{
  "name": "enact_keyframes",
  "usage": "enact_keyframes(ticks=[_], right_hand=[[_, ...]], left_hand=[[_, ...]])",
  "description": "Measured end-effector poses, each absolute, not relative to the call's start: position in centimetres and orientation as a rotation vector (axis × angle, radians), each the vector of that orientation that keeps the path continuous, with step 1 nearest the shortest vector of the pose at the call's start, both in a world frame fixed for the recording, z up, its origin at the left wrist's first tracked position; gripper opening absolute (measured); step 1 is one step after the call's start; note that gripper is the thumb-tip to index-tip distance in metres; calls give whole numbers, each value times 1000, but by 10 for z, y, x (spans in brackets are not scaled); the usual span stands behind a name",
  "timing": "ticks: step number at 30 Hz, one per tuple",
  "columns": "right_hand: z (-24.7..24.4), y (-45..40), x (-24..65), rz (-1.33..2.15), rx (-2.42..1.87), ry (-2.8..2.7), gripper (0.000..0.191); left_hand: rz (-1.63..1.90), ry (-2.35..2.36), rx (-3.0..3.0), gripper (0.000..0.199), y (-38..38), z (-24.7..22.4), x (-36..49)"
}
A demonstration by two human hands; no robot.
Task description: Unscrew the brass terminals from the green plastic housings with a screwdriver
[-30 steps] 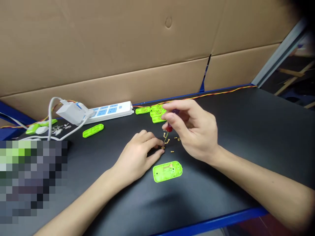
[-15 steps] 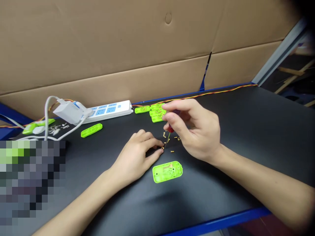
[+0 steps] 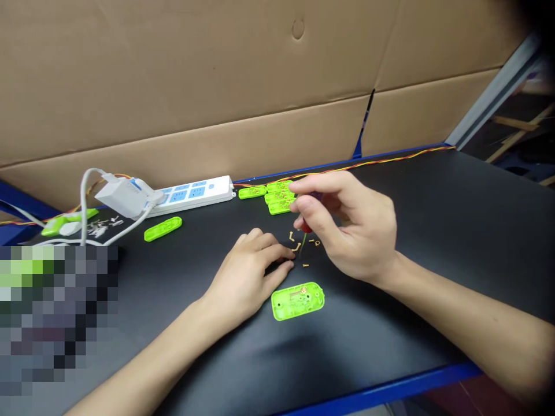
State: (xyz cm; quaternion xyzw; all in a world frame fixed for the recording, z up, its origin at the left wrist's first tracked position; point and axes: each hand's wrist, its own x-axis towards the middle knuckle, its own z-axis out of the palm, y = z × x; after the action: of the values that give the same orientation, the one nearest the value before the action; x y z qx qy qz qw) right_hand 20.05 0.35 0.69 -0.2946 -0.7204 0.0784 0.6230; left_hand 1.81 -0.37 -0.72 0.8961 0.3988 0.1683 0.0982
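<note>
My right hand (image 3: 355,231) is closed around a screwdriver (image 3: 306,227) with a red handle. The thin shaft points down to the table by my left fingertips. My left hand (image 3: 251,271) rests on the table, thumb and forefinger drawn together; whatever lies between them is hidden. Just beyond the fingertips are small brass strips (image 3: 292,236), a brass ring piece (image 3: 317,243) and a brass screw (image 3: 306,265). Nearer me lies a bright green plastic case half (image 3: 288,312), hollow side up, with brass parts inside.
Several green case halves (image 3: 252,192) with parts in them lie at the back. Another green shell (image 3: 163,229) is left of them, before a white power strip (image 3: 203,199) with a plugged-in adapter (image 3: 119,199). A twisted cable (image 3: 390,161) runs along the rear edge.
The screwdriver tip has shifted slightly right, away from my left fingertips. The small brass ring seen at those fingertips is no longer visible. The whole view has shifted slightly.
</note>
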Motion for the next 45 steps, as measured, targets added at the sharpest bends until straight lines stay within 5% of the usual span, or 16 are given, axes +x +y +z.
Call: enact_keyframes(ticks=[45], right_hand=[[4, 4, 202, 258, -680, -1580, 14]], left_hand=[[533, 1197, 2413, 5, -3, 0, 10]])
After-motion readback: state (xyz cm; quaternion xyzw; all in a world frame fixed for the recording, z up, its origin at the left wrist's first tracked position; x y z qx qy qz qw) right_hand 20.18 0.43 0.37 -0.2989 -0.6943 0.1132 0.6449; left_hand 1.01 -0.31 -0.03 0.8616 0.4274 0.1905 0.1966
